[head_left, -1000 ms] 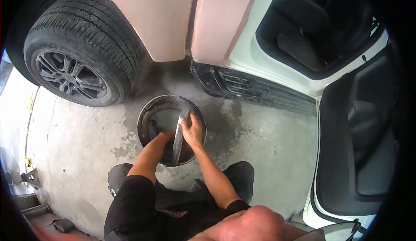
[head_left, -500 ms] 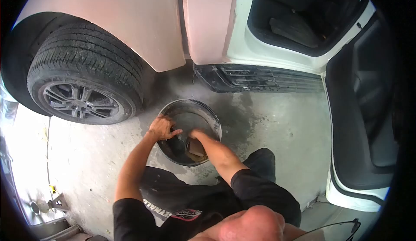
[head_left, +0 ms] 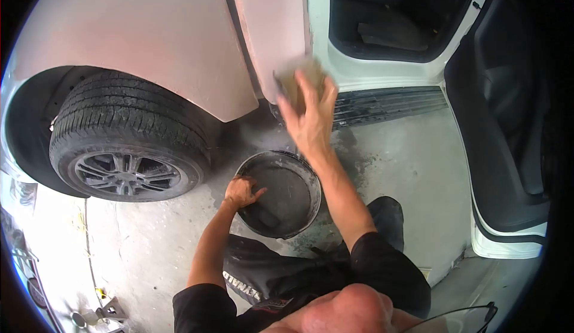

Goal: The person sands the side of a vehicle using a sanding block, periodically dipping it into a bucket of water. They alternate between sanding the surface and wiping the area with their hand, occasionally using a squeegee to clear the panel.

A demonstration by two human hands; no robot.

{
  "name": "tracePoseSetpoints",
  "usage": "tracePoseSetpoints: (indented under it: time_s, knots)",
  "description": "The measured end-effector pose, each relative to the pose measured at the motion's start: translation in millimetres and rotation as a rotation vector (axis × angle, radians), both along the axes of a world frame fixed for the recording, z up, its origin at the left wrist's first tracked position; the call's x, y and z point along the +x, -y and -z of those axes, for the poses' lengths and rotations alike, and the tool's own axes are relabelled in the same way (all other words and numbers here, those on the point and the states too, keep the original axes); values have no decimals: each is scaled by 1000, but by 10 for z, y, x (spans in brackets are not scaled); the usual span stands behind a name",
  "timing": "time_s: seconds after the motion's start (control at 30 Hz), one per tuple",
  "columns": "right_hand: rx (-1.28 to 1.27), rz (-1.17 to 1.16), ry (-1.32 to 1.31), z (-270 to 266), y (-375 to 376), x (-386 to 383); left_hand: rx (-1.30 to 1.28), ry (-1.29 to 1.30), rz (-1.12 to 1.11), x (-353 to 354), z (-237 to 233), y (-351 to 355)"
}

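My left hand (head_left: 242,192) grips the left rim of a round dark bucket (head_left: 315,192), its thumb stretched over the inside. Greyish water and a dark object, too unclear to name, are in the bucket. My right hand (head_left: 312,120) is raised above the bucket's far side, holding a blurred tan pad (head_left: 302,75). The pad is in front of the lower part of the pinkish car panel (head_left: 272,28); whether it touches the panel cannot be made out.
A wheel (head_left: 128,135) sits under the fender at left. Along the car's lower edge runs a black side step (head_left: 388,105). An open car door (head_left: 502,123) stands at right. Metal parts (head_left: 98,315) lie on the floor at lower left.
My right hand has come up out of the bucket with the tan pad and moved forward to the car panel. My left hand stays on the rim. The whole view has shifted.
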State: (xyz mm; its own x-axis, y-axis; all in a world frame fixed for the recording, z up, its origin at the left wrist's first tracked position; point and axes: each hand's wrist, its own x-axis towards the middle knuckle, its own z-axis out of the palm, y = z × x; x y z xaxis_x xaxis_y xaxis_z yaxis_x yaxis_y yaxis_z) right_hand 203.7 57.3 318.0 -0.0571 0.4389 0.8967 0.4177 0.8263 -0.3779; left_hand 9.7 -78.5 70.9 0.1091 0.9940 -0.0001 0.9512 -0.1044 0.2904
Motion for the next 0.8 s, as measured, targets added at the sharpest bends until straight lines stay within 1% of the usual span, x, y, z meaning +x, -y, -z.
tracePoseSetpoints:
  time_s: [0.03, 0.07, 0.13, 0.2, 0.27, 0.33, 0.4, 0.47, 0.5, 0.53, 0.57, 0.6, 0.67, 0.7, 0.73, 0.77, 0.8]
  knots:
    - [133, 72, 29, -179, -154, -17, -27, -1, -1, 6, -9, -6]
    - [218, 81, 50, -321, -299, -37, -52, 0, -1, 6, -21, -21]
    - [337, 162, 129, -323, -501, -59, -94, -16, -5, 15, -97, -29]
    - [327, 177, 111, -172, -495, -24, -128, -20, -16, 32, -146, -20]
    - [336, 188, 104, -191, -548, 11, -149, -11, -31, 45, -168, -26]
    - [346, 203, 93, -574, -606, 10, -123, 14, -33, 30, -210, -43]
    - [411, 180, 43, -1160, -683, -47, -116, 36, -23, 34, -145, 9]
    - [448, 167, 38, -1260, -706, -70, -68, 55, -20, 12, -73, -19]
    - [390, 171, 71, -1134, -691, -38, -100, 37, -18, 29, -42, -21]
    - [338, 177, 97, -878, -644, 22, -128, 12, -17, 19, -31, -26]
    - [303, 185, 132, -535, -598, 80, -152, -20, -14, -9, -50, -34]
    - [287, 144, 129, -202, -593, 139, -124, -20, -19, -10, -69, -23]
    - [292, 161, 115, -162, -581, 140, -81, -19, -27, 25, -73, -3]
    - [328, 187, 133, -344, -556, 120, -110, -11, -31, -3, -95, 41]
    - [377, 207, 160, -717, -609, 80, -127, 7, -39, 11, -125, -6]
    - [444, 195, 111, -1021, -666, -9, -153, 26, -46, 33, -134, -17]
    - [461, 219, 123, -1247, -649, -69, -148, 37, -37, 33, -140, -37]
